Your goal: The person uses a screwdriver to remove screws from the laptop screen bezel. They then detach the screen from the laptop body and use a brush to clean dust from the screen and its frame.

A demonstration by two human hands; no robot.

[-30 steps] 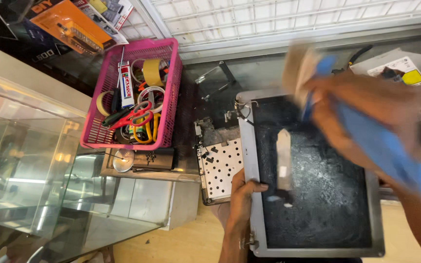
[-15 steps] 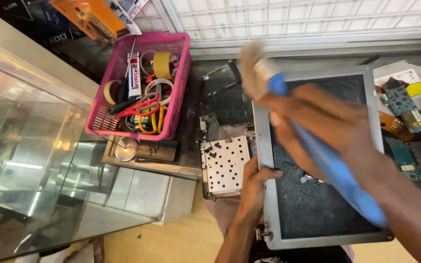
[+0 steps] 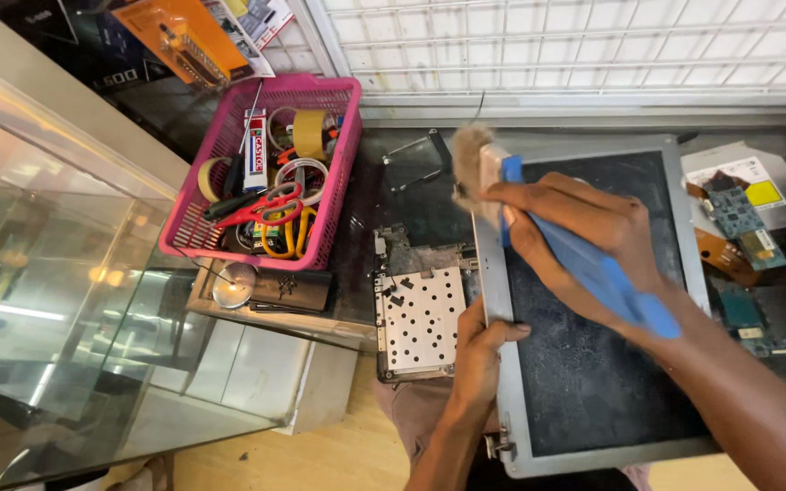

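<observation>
A grey laptop lid panel (image 3: 593, 400) with a dusty black screen surface lies in front of me. My left hand (image 3: 481, 356) grips its left edge. My right hand (image 3: 584, 241) holds a paint brush with a blue handle (image 3: 593, 268), and its tan bristles (image 3: 470, 173) rest at the panel's top left corner.
A pink basket (image 3: 229, 136) with tape rolls, scissors and tools stands to the left. A perforated metal bracket (image 3: 420, 318) lies beside the panel. Circuit boards (image 3: 734, 214) and parts sit at the right. A glass cabinet (image 3: 65, 300) fills the left side.
My right hand has swept the brush across the panel from the upper right to its top left corner. My left hand still holds the left edge.
</observation>
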